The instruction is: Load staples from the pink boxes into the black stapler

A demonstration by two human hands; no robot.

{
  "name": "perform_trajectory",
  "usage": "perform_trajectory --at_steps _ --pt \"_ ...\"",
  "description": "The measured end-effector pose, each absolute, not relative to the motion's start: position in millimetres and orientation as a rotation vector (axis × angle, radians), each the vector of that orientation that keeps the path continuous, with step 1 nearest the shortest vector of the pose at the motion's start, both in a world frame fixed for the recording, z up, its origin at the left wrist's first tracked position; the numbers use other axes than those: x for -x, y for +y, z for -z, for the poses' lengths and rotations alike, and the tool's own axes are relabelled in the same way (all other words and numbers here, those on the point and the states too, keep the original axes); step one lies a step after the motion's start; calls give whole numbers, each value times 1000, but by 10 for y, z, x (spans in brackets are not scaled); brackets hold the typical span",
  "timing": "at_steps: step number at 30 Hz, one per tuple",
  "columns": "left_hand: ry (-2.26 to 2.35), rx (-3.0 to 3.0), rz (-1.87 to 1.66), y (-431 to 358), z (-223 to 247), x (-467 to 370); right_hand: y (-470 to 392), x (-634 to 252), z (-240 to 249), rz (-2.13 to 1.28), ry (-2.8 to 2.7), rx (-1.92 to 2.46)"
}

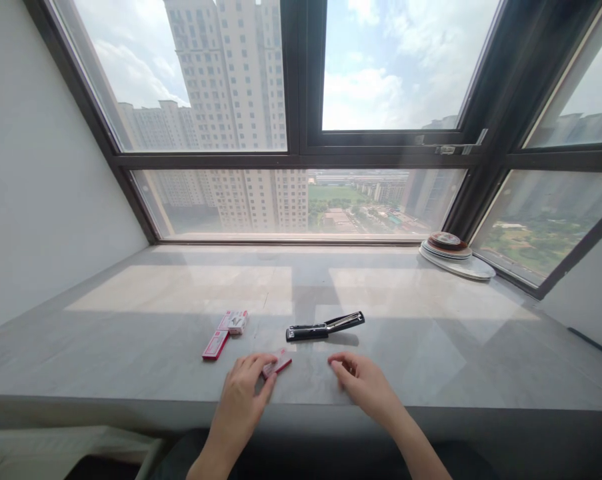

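Observation:
Near the front edge of the sill, my left hand (247,380) grips a small red-and-white staple box (279,363) between thumb and fingers. My right hand (358,379) is held to the right of it, thumb and fingers drawn together in a pinch; whatever they may hold is too small to make out. Just beyond both hands lies a black stapler (307,332), opened out, its metal magazine (345,321) angled up to the right. Left of it are a flat red-and-white box (215,346) and a small white-and-pink box (237,322), close together.
A pale marble-like window sill (145,333) carries everything. At the back right corner rests a stack of round plates or discs (451,257). Dark window frames (295,162) rise behind the sill, and a white wall (45,167) bounds it on the left.

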State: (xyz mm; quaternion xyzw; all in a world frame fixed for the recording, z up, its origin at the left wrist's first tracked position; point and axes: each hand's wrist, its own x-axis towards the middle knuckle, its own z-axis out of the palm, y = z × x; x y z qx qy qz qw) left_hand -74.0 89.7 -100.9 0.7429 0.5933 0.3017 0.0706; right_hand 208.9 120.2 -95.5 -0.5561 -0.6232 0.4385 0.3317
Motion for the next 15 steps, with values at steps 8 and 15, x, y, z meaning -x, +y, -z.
perform_trajectory --at_steps 8,15 --pt "1405 -2136 -982 1154 942 170 1560 -1977 1002 -1312 -1679 1377" --pt "1394 -2020 -1048 1176 1008 225 1581 -2435 1010 -1084 -1739 1638"
